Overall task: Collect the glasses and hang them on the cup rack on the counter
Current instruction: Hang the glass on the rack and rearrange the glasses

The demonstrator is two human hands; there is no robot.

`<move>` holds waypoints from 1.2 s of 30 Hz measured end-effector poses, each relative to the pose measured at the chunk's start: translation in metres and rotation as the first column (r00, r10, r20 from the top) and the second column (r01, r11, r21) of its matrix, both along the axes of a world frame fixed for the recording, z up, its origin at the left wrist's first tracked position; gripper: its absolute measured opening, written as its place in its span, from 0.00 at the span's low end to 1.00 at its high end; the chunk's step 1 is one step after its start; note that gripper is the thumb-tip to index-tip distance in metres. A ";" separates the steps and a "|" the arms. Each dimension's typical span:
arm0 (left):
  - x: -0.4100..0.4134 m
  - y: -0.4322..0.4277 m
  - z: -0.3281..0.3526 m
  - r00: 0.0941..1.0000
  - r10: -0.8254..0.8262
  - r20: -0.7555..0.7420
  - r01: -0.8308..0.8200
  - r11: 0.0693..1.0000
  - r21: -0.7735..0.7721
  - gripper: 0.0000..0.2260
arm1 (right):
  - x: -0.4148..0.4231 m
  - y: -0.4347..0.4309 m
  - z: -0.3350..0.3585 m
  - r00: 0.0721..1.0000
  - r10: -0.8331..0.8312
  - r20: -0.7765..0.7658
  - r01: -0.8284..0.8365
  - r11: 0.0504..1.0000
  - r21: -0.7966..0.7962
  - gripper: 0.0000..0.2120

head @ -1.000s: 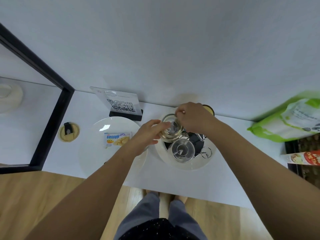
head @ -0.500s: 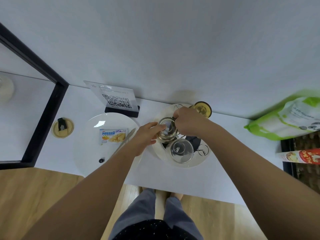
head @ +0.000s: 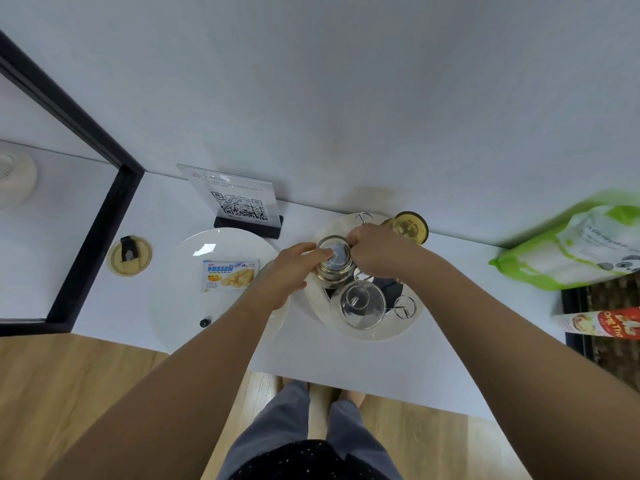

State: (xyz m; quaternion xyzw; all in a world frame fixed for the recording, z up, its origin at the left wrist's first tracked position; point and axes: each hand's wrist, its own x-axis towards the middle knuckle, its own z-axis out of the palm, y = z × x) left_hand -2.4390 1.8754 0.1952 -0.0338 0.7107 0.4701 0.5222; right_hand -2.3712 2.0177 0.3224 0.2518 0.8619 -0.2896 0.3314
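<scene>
The cup rack stands on a round white base [head: 375,332] on the white counter, seen from above, with metal loop arms [head: 404,306] sticking out. A clear glass [head: 335,259] is held upside down over the rack's far left side. My right hand [head: 375,251] pinches it from the right near its rim and my left hand [head: 287,271] steadies its left side. A second clear glass [head: 358,303] hangs inverted on the rack's near side. A gold-topped glass [head: 408,226] stands behind my right hand.
A white plate [head: 180,303] with a biscuit packet [head: 230,274] lies left of the rack. A QR-code stand [head: 242,206] is at the back, a round coaster [head: 129,255] far left, a green-and-white bag [head: 581,251] and a red packet [head: 602,325] right.
The view has shifted slightly. Both hands stay on the upside-down glass over the rack, and it has sunk a little lower onto the rack's far left side.
</scene>
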 end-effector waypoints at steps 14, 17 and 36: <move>0.006 -0.001 0.010 0.965 -0.076 -0.251 0.059 0.995 -0.075 0.33 | 0.005 -0.002 -0.005 1.000 0.006 -0.006 -0.006 1.000 0.011 0.11; 0.006 0.000 0.013 0.953 -0.072 -0.294 0.056 0.996 -0.063 0.31 | 0.007 -0.001 -0.007 1.000 0.005 -0.014 -0.005 1.000 0.010 0.13; 0.026 0.005 0.053 0.470 -0.124 -0.874 0.212 0.977 -0.025 0.09 | 0.074 -0.014 -0.053 0.992 0.086 -0.094 -0.080 0.994 0.068 0.32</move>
